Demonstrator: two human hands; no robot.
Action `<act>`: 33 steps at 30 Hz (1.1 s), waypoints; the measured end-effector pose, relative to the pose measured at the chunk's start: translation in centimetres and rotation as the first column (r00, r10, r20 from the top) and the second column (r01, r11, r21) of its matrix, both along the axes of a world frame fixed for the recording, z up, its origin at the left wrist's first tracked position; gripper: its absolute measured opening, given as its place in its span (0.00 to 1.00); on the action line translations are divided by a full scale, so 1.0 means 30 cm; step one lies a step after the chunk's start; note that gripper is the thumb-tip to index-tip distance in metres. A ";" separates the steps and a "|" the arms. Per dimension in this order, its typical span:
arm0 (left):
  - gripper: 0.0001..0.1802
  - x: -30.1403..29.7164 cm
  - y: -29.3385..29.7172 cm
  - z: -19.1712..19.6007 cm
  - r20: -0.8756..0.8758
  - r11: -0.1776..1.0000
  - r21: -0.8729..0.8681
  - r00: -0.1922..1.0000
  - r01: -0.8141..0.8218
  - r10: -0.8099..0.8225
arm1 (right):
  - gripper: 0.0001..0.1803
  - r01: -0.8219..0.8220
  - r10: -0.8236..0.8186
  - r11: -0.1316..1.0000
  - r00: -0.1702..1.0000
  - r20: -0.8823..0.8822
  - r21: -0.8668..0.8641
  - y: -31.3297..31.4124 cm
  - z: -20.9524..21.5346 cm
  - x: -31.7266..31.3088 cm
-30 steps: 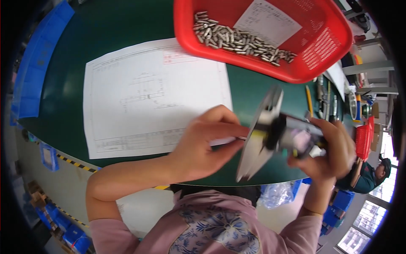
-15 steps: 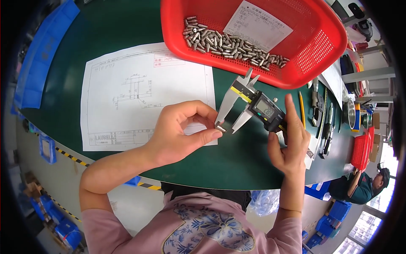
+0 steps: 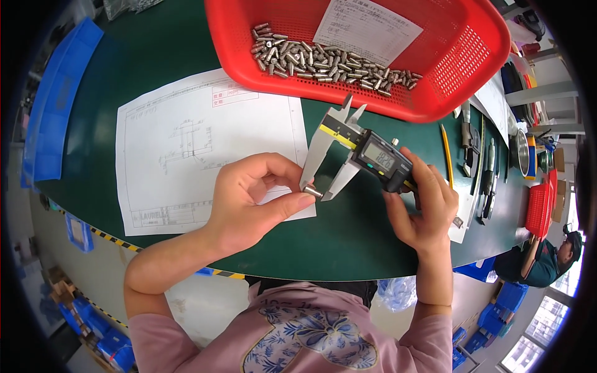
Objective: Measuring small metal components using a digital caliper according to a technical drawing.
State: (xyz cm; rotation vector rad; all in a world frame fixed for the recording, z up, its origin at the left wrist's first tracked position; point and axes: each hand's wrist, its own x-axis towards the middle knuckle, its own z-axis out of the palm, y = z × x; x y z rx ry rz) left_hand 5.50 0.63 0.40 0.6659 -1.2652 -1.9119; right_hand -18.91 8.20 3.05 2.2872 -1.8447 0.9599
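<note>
Between the thumb and fingertips of my left hand (image 3: pixel 258 199) is a small silvery metal pin (image 3: pixel 313 191), pinched at one end. Its other end sits between the jaws of a digital caliper (image 3: pixel 357 149). My right hand (image 3: pixel 426 208) grips the caliper by its dark display body, fingers curled round the far side and thumb below. The jaws point down toward my left hand. A white drawing sheet (image 3: pixel 155 180) lies on the green table under and beyond my left hand. Beyond the caliper stands a red plastic basket (image 3: pixel 398 109) holding many similar metal pins (image 3: pixel 311 61) and a paper slip (image 3: pixel 367 31).
A blue tray (image 3: pixel 62 93) stands at the left edge of the green table (image 3: pixel 348 248). On the right lie a yellow pencil (image 3: pixel 446 152), more measuring tools (image 3: pixel 488 180) and papers. Another person (image 3: pixel 541 261) is at far right beside a red basket (image 3: pixel 538 208).
My right index finger, raised before, now bends onto the caliper. The caliper and both hands have shifted slightly left in view, and the jaws have come closer around the pin.
</note>
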 end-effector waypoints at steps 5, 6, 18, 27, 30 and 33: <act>0.10 0.001 -0.006 -0.006 0.021 0.999 -0.021 0.999 0.034 -0.034 | 0.20 0.017 -0.017 1.000 1.000 -0.016 0.005 0.007 0.004 -0.004; 0.11 -0.001 -0.007 -0.007 -0.008 0.999 -0.014 0.999 0.048 -0.048 | 0.20 0.024 -0.024 1.000 0.999 -0.025 0.013 0.007 0.005 -0.006; 0.15 0.000 -0.006 -0.002 0.000 0.987 0.079 0.990 0.141 -0.141 | 0.22 0.031 -0.031 1.000 0.999 -0.041 0.001 0.021 0.004 -0.015; 0.11 0.001 -0.010 -0.010 0.008 0.989 0.071 0.992 0.128 -0.129 | 0.26 0.033 -0.033 0.999 0.999 0.018 0.032 0.018 -0.019 -0.013; 0.11 0.001 -0.006 -0.009 -0.003 0.990 0.100 0.995 0.100 -0.100 | 0.39 -0.018 0.017 0.999 1.000 0.019 0.034 0.014 -0.024 -0.012; 0.09 -0.004 -0.007 0.000 0.034 0.993 0.105 0.998 0.053 -0.057 | 0.43 0.014 -0.014 1.000 1.000 0.015 -0.002 0.009 -0.012 -0.025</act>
